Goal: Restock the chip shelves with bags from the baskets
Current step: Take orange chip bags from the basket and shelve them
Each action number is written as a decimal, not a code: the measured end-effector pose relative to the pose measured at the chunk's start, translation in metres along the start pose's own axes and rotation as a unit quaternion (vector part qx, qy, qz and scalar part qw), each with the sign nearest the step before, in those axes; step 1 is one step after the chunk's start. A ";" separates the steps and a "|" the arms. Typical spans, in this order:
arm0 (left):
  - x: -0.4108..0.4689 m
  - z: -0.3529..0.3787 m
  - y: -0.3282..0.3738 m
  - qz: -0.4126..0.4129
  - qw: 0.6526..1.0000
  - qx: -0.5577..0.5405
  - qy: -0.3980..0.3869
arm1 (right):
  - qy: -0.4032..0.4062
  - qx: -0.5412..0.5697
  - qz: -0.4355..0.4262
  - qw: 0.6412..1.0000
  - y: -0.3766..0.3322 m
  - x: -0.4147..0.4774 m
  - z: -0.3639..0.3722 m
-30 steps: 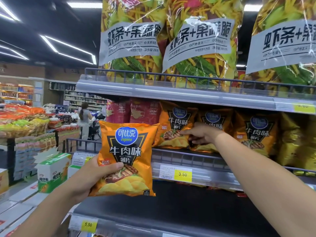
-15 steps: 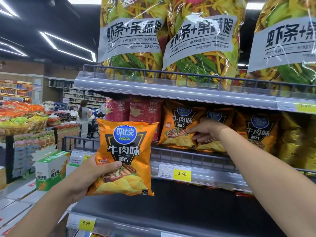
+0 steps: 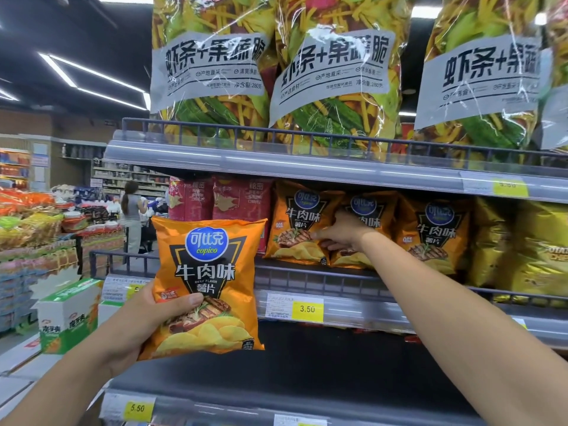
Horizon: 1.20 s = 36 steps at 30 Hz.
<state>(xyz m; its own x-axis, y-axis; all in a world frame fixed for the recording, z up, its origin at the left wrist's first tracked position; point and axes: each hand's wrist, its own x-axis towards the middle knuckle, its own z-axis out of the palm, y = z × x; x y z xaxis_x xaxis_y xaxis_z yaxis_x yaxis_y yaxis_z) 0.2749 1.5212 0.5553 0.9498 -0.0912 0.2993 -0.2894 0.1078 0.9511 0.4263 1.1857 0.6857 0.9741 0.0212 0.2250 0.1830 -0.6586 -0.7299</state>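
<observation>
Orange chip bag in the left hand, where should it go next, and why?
Probably lift it onto the middle shelf, beside the matching orange bags. The left hand grips the held bag in front of that shelf, and the right hand touches those bags there.

The held orange bag (image 3: 209, 287) reads 可比克 copico, then 牛肉味, BEEF FLAVOR and 薯片 beneath. The shelved orange bags (image 3: 302, 229) carry the same 可比克 and 牛肉味. Up top, the big clear bags (image 3: 212, 66) read 虾条+果蔬脆, with 产地直采 and 净含量:280克 in smaller print. A yellow price tag (image 3: 307, 309) on the middle rail (image 3: 353, 312) says 3.50; the lower tag (image 3: 137, 408) says 5.50.
</observation>
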 end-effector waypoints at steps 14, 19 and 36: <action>0.019 0.097 0.016 -0.001 0.998 -0.036 -0.056 | 0.106 -0.066 -0.112 0.986 0.034 -0.093 -0.067; 0.029 0.156 0.026 -0.017 0.997 -0.020 -0.079 | 0.108 -0.038 -0.127 0.985 0.052 -0.136 -0.100; 0.049 0.319 0.051 -0.084 0.983 -0.029 -0.158 | -0.064 0.120 0.027 0.990 0.125 -0.205 -0.169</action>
<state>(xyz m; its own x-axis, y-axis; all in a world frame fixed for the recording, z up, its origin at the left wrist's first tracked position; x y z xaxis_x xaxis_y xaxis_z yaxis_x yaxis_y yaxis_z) 0.2688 1.2063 0.6429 0.8965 -0.4149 0.1554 -0.1157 0.1194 0.9861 0.2266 0.9723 0.6573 0.9894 0.0956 0.1092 0.1414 -0.4636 -0.8747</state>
